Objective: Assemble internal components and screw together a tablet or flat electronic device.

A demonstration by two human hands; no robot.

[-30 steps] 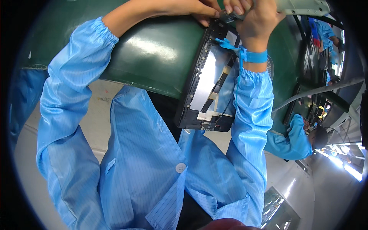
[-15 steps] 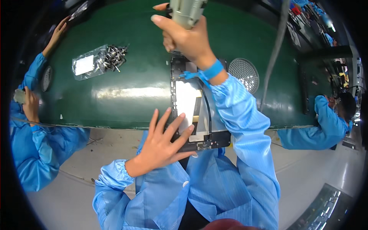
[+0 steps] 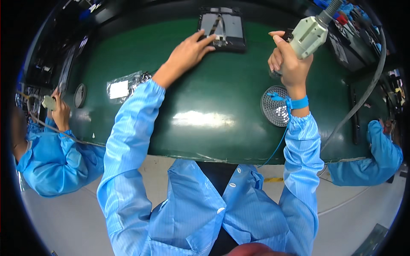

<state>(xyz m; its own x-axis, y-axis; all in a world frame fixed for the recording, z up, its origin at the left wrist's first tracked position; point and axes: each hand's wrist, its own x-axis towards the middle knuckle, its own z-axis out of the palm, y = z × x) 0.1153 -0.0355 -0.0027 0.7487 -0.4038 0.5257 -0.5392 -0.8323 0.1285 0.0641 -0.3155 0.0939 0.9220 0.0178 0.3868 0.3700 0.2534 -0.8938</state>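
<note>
My left hand (image 3: 188, 54) reaches to the far side of the green table, fingers outstretched, their tips on the lower left edge of an opened flat black device (image 3: 232, 27). Grey panels and a dark strip show inside its frame. My right hand (image 3: 290, 64) is wrapped round a pale grey-green electric screwdriver (image 3: 308, 40), raised over the right of the table. A thick grey cable leaves its top. The tool's tip is hidden. Around my right wrist is a blue strap (image 3: 297, 103) with a thin cord hanging down.
Below my right hand sits a round dimpled metal dish (image 3: 273, 112). A clear bag (image 3: 121, 88) with a white label lies left, partly behind my left sleeve. The grey cable (image 3: 367, 96) loops down at right. Co-workers in blue sit at left (image 3: 55, 158) and right (image 3: 365, 160).
The device has gone from the near edge to the far side, my left hand moving out with it. My right hand has carried the electric screwdriver to the right.
</note>
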